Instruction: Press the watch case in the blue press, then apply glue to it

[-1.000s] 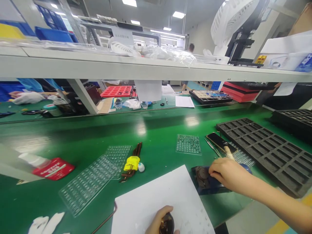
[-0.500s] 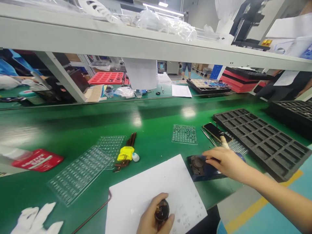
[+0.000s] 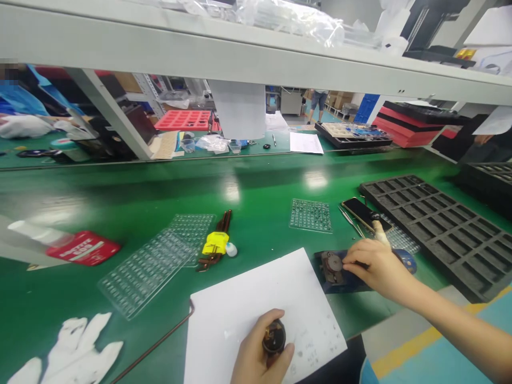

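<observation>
the left hand (image 3: 260, 354), at the bottom centre of the frame, is clenched around a small round dark part with brass inside (image 3: 274, 337) over the white paper sheet (image 3: 256, 309). up and to its right, the right hand (image 3: 376, 266) pinches at a round grey part seated in the dark blue fixture block (image 3: 334, 274), so the fixture lies nearer the right hand.

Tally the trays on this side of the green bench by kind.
Clear plastic blister trays: 4
Black compartment trays: 2
Total: 6
</observation>
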